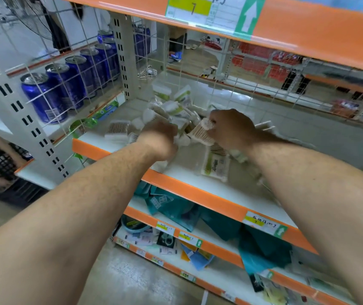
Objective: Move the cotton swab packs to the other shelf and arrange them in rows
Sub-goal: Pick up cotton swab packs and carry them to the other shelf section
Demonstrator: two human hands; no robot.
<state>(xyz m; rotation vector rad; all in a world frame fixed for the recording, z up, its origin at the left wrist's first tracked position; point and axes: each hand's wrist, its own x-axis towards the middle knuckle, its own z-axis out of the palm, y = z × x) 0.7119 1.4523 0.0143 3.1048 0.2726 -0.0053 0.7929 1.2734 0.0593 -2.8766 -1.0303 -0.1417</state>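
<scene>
A loose heap of cotton swab packs (171,106) lies on the middle shelf (176,186), which has an orange front edge. My right hand (231,126) grips one clear pack of wooden-stick swabs (201,134) just above the heap. At the front of the heap, my left hand (160,139) is curled among the packs; motion blur hides what it holds. A flat pack with a green and white label (215,165) lies near the shelf's front edge, below my right hand. Another clear pack (117,129) sits to the left of the heap.
Blue drink cans (53,91) stand in a row behind a wire mesh divider (70,69) on the left. A green package (101,113) lies beside it. An upper orange shelf (308,25) hangs overhead. Lower shelves hold teal bags (176,210) and small goods.
</scene>
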